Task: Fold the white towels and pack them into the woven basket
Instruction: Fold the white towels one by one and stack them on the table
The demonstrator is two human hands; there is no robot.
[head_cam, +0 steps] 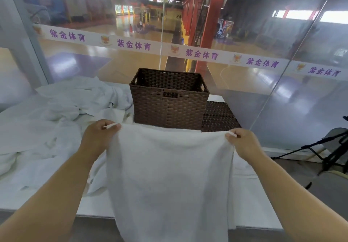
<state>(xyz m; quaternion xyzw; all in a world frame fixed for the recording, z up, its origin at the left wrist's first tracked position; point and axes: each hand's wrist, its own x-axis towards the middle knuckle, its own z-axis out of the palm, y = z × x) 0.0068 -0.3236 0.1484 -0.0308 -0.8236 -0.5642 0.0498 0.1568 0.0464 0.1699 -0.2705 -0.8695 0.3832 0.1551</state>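
Note:
A white towel (169,176) hangs spread out in front of me, held up by its two top corners. My left hand (98,138) pinches the left corner and my right hand (244,144) pinches the right corner. Its lower part drops past the table's front edge. Behind the towel stands the dark brown woven basket (167,100), upright and open at the top; I see nothing inside it from here. Several loose white towels (62,110) lie crumpled in a pile to the left of the basket.
The white table (252,202) runs up against a glass wall (282,100). A brown woven lid or mat (218,115) lies flat right of the basket. A black tripod (329,153) stands on the floor at the right.

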